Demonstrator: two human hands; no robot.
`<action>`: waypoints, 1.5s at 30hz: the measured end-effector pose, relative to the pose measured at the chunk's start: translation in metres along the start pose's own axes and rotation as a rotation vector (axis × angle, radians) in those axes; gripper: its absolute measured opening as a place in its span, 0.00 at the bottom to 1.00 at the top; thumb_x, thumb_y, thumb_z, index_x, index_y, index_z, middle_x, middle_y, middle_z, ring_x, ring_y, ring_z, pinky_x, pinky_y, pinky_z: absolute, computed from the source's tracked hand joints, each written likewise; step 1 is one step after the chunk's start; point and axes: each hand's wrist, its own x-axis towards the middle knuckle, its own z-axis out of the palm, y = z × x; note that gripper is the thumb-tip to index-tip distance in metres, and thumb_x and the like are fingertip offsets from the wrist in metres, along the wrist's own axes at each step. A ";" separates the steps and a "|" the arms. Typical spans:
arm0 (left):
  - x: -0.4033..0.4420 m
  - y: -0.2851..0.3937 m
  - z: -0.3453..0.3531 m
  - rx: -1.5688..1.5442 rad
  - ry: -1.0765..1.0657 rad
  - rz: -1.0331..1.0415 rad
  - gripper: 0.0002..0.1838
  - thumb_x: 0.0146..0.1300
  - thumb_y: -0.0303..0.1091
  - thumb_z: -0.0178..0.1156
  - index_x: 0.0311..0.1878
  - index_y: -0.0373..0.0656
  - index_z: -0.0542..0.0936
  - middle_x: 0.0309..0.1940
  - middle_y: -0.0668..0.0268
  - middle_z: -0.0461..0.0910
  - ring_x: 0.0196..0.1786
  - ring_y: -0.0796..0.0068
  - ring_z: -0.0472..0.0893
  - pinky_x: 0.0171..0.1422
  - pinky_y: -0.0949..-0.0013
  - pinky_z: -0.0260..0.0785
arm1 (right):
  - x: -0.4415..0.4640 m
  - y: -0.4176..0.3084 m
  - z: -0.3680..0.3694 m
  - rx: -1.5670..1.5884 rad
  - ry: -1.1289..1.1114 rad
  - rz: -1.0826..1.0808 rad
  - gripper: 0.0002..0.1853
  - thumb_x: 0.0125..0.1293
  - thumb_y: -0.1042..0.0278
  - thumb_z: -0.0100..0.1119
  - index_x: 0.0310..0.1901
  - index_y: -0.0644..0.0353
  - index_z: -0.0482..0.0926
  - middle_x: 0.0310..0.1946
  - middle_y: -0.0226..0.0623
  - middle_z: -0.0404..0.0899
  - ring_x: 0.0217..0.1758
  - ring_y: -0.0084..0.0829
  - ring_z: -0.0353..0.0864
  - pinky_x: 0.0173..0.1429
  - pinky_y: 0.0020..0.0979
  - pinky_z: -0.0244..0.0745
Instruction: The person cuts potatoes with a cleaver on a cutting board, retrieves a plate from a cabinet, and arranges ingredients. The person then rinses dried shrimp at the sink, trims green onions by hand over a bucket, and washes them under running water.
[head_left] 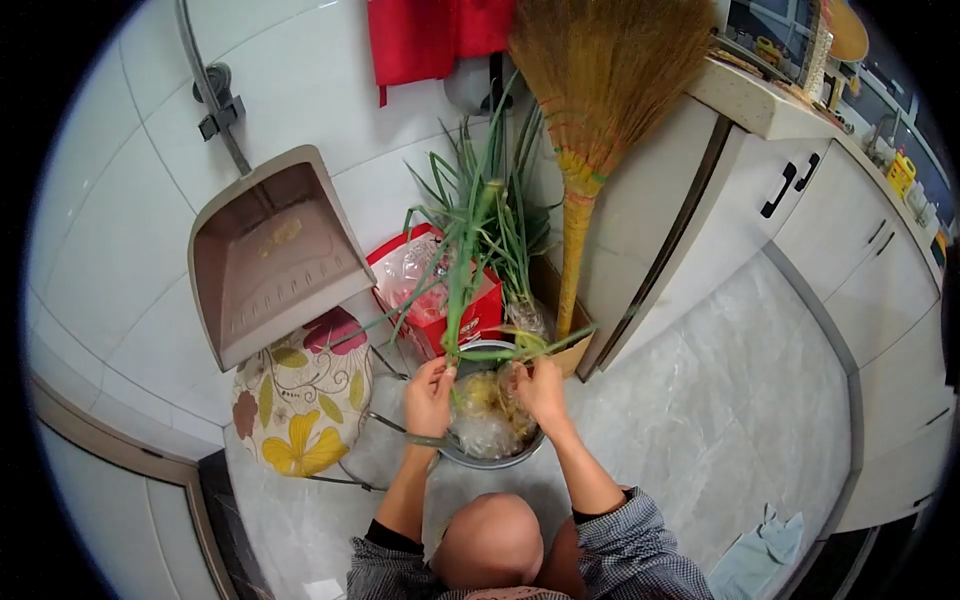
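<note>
Between thumb and fingers, my left hand (429,400) grips the base of a long green onion (459,295), whose leaves point up and away from me. My right hand (541,391) is closed in a pinch beside a yellowed leaf (530,341) of the onion; fingertips partly hide what it grips. Below both hands stands a round metal basin (497,463). Inside it lie yellowish peelings and a clear plastic bag (486,436).
A red box (478,312) with plastic bags and more green onions (515,255) stand behind the basin. A straw broom (576,240) leans at right. Left are a dustpan (275,265) and a flower-patterned stool (300,410). White cabinets (720,225) line the right; a light-blue cloth (762,555) lies on the floor.
</note>
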 end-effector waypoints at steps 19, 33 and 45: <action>0.008 0.034 0.014 0.241 -0.174 0.249 0.10 0.60 0.21 0.57 0.45 0.33 0.79 0.36 0.63 0.77 0.40 0.78 0.79 0.44 0.77 0.71 | 0.007 -0.045 -0.026 0.748 -0.294 0.190 0.12 0.62 0.67 0.62 0.42 0.66 0.80 0.30 0.27 0.80 0.32 0.16 0.73 0.37 0.23 0.69; -0.011 0.006 0.022 0.167 -0.013 0.179 0.07 0.57 0.22 0.62 0.38 0.29 0.80 0.32 0.60 0.79 0.30 0.74 0.79 0.35 0.76 0.72 | 0.010 -0.041 -0.020 0.775 -0.067 0.152 0.11 0.65 0.63 0.59 0.39 0.64 0.80 0.25 0.25 0.75 0.28 0.16 0.68 0.32 0.22 0.63; -0.047 -0.074 -0.003 1.208 -0.227 0.059 0.07 0.53 0.27 0.59 0.32 0.31 0.81 0.33 0.53 0.81 0.44 0.56 0.79 0.48 0.60 0.73 | 0.016 -0.053 -0.048 0.650 0.024 0.132 0.11 0.67 0.65 0.57 0.39 0.66 0.81 0.26 0.27 0.75 0.29 0.17 0.68 0.36 0.21 0.64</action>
